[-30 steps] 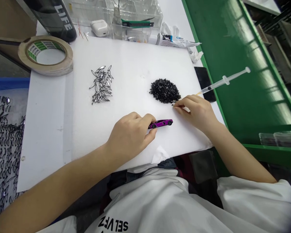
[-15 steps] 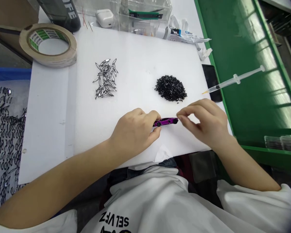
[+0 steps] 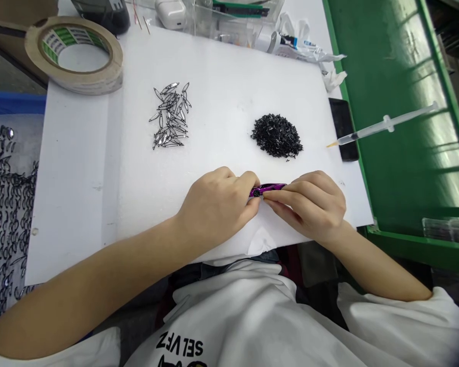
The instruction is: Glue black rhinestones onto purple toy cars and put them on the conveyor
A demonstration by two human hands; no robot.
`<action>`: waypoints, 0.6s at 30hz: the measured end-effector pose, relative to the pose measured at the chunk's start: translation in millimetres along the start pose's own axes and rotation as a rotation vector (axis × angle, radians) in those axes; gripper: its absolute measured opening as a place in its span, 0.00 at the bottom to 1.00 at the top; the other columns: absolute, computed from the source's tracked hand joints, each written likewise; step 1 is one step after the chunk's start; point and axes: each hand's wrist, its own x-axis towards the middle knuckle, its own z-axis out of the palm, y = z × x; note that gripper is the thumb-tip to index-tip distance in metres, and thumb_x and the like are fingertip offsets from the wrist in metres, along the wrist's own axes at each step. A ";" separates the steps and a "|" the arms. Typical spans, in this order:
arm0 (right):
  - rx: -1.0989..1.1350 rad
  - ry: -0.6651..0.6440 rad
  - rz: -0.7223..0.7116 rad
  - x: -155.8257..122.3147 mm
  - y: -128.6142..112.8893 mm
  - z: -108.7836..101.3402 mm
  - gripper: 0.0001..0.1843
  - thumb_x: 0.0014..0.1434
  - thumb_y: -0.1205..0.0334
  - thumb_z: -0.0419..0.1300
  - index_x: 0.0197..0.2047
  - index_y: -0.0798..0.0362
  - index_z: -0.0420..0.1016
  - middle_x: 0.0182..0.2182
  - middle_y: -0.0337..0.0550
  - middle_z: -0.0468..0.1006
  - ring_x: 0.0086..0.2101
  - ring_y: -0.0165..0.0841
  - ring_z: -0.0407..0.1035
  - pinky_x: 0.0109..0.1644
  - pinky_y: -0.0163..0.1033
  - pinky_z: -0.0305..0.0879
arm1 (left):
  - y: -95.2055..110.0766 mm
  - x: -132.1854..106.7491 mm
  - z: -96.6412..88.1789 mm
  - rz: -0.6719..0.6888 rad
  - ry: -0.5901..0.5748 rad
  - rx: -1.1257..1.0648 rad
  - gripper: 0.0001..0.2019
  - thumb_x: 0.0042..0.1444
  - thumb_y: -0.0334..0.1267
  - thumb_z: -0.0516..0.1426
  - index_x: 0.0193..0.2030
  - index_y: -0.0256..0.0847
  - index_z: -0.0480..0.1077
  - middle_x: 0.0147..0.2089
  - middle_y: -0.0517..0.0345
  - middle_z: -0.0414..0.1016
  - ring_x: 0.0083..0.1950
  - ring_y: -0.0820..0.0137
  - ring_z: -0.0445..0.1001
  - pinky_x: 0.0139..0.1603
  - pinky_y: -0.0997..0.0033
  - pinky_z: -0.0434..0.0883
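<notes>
A small purple toy car with black wheels is held just above the white foam sheet. My left hand is closed on its left end, pinching it between thumb and fingers. My right hand lies against the car's right part, covering that end. Its thumb and forefinger are pinched together at the car's near side, close to a wheel; whatever may be between them is hidden. Beyond the car lies a heap of tiny black pieces. Farther left is a loose pile of slim clear pieces with dark outlines.
A tape roll stands at the back left. A syringe lies across a dark phone on the right, by a green tray. Clear boxes and a white earbud case line the back.
My right hand has moved left from beyond the car's right end onto its near side. My left hand still grips the car. The view has shifted slightly.
</notes>
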 end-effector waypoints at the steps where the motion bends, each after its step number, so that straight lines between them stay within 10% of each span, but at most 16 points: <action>1: -0.003 0.006 -0.004 0.3 -0.4 0.3 0.11 0.48 0.67 0.66 0.36 0.53 0.70 0.21 0.38 0.72 0.24 0.28 0.62 0.26 0.35 0.61 | 0.1 0.2 -0.1 0.003 0.002 -0.001 0.09 0.56 0.37 0.53 0.40 0.39 0.71 0.27 0.58 0.73 0.33 0.67 0.71 0.30 0.71 0.65; 18: -0.082 0.010 0.031 3.9 0.5 -2.5 0.08 0.49 0.65 0.64 0.32 0.53 0.69 0.20 0.37 0.71 0.23 0.29 0.63 0.27 0.36 0.60 | -0.2 -0.3 -0.5 0.013 0.003 0.029 0.09 0.57 0.38 0.53 0.40 0.38 0.71 0.25 0.58 0.71 0.31 0.68 0.70 0.29 0.72 0.64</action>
